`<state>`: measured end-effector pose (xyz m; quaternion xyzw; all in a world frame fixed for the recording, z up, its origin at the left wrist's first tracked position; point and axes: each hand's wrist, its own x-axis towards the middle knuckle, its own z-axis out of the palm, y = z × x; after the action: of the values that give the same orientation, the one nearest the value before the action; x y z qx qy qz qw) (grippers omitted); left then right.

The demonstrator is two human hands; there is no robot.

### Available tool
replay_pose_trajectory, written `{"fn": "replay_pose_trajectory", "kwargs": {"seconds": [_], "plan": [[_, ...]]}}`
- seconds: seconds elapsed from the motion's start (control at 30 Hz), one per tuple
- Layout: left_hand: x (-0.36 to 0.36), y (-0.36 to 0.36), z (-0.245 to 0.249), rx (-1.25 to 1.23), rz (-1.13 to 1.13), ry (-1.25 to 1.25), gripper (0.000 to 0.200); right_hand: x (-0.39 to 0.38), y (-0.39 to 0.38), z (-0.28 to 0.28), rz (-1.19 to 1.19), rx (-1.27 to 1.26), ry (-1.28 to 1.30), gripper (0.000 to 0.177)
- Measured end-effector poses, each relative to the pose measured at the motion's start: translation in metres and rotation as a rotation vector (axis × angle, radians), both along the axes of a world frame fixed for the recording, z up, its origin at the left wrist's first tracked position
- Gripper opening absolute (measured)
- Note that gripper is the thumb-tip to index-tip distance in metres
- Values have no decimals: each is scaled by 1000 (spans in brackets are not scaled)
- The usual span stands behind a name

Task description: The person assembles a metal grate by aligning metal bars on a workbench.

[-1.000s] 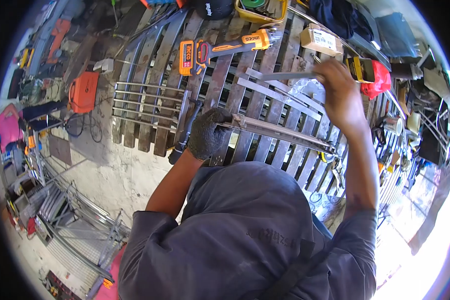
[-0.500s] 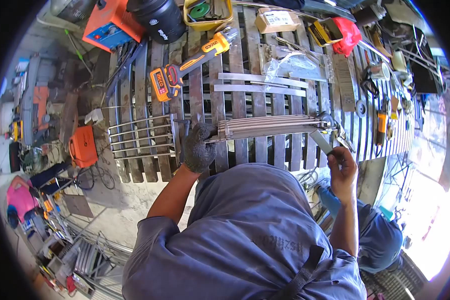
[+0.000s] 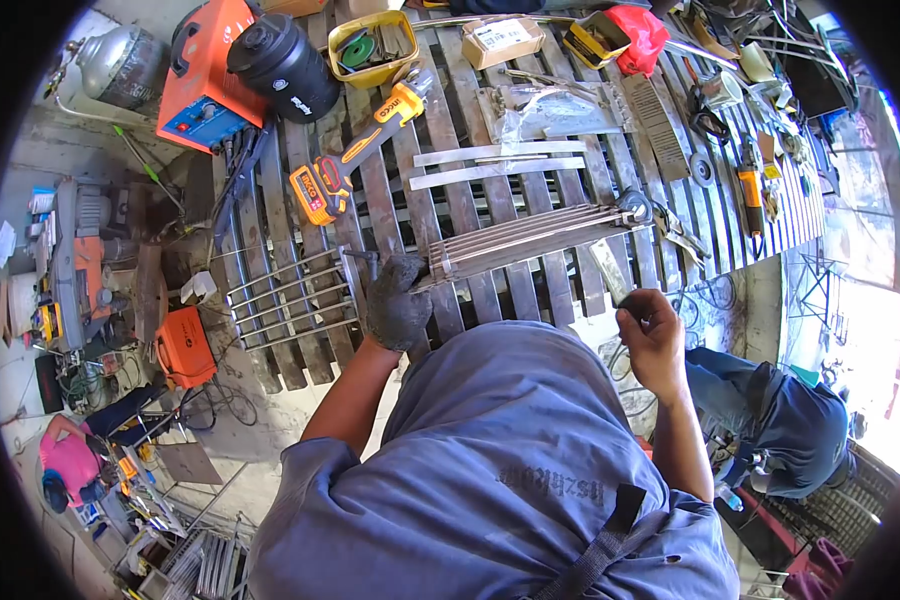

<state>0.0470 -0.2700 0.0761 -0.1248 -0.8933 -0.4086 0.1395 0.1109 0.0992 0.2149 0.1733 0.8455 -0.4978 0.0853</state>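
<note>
My left hand (image 3: pixel 398 303), in a dark grey glove, is closed around the left end of a stack of metal bars (image 3: pixel 530 240) lying on the slatted metal table (image 3: pixel 470 312). A clamp (image 3: pixel 634 208) sits at the stack's right end. My bare right hand (image 3: pixel 652 342) is beside the table's front edge, with fingers curled. Just above its fingertips a short flat metal strip (image 3: pixel 610 270) lies angled near the stack. Left of my glove is a grid of thin rods (image 3: pixel 295 298).
An orange and black cordless grinder (image 3: pixel 360 155), two flat strips (image 3: pixel 498 170), a yellow bin (image 3: pixel 373 50), a black canister (image 3: pixel 282 68) and an orange machine (image 3: pixel 210 75) stand beyond. Two other people, one in pink (image 3: pixel 70 460), one in dark blue (image 3: pixel 805 430), are at the sides.
My right hand has let go of the short strip and moved slightly down and left. My left hand stays on the stack. The whole view has shifted and tilted.
</note>
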Motion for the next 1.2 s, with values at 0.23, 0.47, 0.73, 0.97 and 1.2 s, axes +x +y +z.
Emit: {"fn": "replay_pose_trajectory", "kwargs": {"seconds": [0.23,0.47,0.73,0.97,1.2], "plan": [[6,4,-4,-41,61,38,19,-32,-37,17,157,350,59,32],[5,3,2,-6,76,-34,17,-76,-52,-17,279,389,262,37],[6,-2,-5,-33,14,-34,27,-85,-51,-37,291,451,309,25],[-5,-9,-33,-14,-28,-109,30,-91,-54,-34,288,450,296,19],[-14,-15,-55,-56,-87,-142,31,-91,-56,-30,307,443,362,21]]}}
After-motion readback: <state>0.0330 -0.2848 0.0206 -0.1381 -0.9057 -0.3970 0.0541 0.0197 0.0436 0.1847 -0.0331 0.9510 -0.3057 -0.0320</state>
